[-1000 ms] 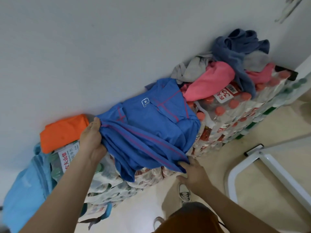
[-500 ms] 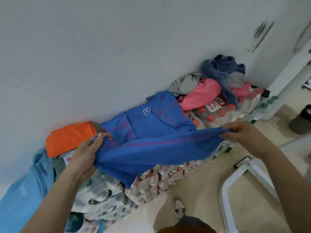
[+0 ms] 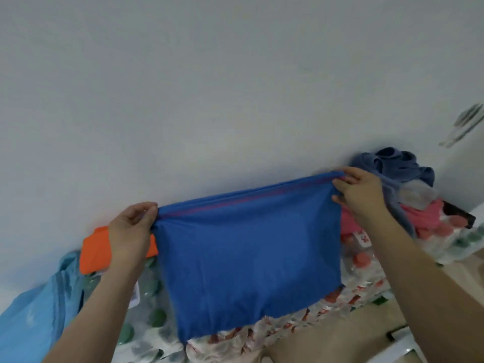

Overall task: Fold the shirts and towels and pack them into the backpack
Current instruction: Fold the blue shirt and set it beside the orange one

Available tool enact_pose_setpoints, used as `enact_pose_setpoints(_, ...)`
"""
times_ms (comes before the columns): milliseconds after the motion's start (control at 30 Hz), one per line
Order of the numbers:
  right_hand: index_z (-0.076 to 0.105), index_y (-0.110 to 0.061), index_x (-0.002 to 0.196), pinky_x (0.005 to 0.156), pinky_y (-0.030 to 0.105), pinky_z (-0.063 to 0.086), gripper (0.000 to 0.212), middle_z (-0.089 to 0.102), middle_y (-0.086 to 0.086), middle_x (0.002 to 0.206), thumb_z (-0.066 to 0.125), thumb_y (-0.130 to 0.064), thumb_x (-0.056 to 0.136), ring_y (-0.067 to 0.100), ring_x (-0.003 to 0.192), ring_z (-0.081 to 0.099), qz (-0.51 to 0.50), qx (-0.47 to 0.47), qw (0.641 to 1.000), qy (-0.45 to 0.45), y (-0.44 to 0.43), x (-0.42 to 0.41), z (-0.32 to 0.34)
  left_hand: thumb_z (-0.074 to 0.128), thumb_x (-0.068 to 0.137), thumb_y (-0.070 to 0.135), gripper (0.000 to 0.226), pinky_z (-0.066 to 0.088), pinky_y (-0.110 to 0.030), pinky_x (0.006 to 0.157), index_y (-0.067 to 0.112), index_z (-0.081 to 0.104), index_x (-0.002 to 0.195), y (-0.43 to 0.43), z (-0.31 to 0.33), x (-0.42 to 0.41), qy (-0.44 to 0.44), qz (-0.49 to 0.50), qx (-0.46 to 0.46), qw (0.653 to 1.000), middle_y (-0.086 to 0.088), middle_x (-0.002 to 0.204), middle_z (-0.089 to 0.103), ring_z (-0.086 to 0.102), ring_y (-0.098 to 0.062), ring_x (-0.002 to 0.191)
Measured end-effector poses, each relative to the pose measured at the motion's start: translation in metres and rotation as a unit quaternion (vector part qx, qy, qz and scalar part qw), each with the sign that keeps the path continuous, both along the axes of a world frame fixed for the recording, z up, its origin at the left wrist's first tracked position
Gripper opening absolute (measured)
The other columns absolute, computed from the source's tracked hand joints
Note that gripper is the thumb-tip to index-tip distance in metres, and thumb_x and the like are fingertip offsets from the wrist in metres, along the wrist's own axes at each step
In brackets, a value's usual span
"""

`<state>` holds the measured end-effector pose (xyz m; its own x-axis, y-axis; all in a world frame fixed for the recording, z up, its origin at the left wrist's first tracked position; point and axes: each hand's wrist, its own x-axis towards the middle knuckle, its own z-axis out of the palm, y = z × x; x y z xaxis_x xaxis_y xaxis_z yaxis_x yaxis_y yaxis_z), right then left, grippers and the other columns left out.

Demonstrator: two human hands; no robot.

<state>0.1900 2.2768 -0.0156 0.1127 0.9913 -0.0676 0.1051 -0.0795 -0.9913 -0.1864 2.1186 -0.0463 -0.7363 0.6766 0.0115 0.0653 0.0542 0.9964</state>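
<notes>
A blue shirt (image 3: 248, 260) with pink seams hangs folded double in front of the wall, its top edge stretched taut. My left hand (image 3: 131, 229) pinches the left end of that edge and my right hand (image 3: 360, 193) pinches the right end, higher up. A folded orange garment (image 3: 95, 248) lies behind my left hand. At the right, a dark blue towel (image 3: 392, 166) and a pink garment (image 3: 429, 218) lie in a loose pile. A light blue fabric bag (image 3: 34, 307) sits at the far left; whether it is the backpack I cannot tell.
The clothes rest on stacked shrink-wrapped packs of bottles (image 3: 262, 334) with red and green caps, set against a white wall (image 3: 235, 87). Beige floor (image 3: 327, 341) lies below, with a white frame piece (image 3: 408, 344) at the lower right.
Both hands have lifted the shirt's folded edge off the packs and pulled it taut. My right hand moved up and right; the shirt now hangs as a flat panel.
</notes>
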Motion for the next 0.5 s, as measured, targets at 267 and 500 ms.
enact_pose_setpoints(267, 0.056, -0.004, 0.114, 0.079, 0.036, 0.046, 0.032, 0.066, 0.013, 0.09, 0.062, 0.001, 0.083, 0.026, 0.082, 0.059, 0.056, 0.094, 0.939, -0.326, 0.061, -0.047, -0.062, 0.069, 0.084, 0.016, 0.007, 0.041, -0.024, 0.069, 0.011, 0.07, 0.09, 0.035, -0.033, 0.001, 0.27, 0.045, -0.222, 0.936, -0.01, 0.089, 0.072, 0.066, -0.025, 0.085)
enact_pose_setpoints(500, 0.057, -0.006, 0.117, 0.078, 0.044, 0.048, 0.035, 0.065, 0.019, 0.103, 0.064, -0.008, 0.083, 0.039, 0.095, 0.058, 0.093, 0.189, 0.847, -0.489, 0.063, -0.053, -0.084, 0.063, 0.087, 0.021, 0.009, 0.042, -0.036, 0.068, 0.014, 0.067, 0.092, 0.039, -0.04, 0.008, 0.371, 0.026, -0.299, 0.879, -0.014, 0.087, 0.07, 0.063, -0.035, 0.083)
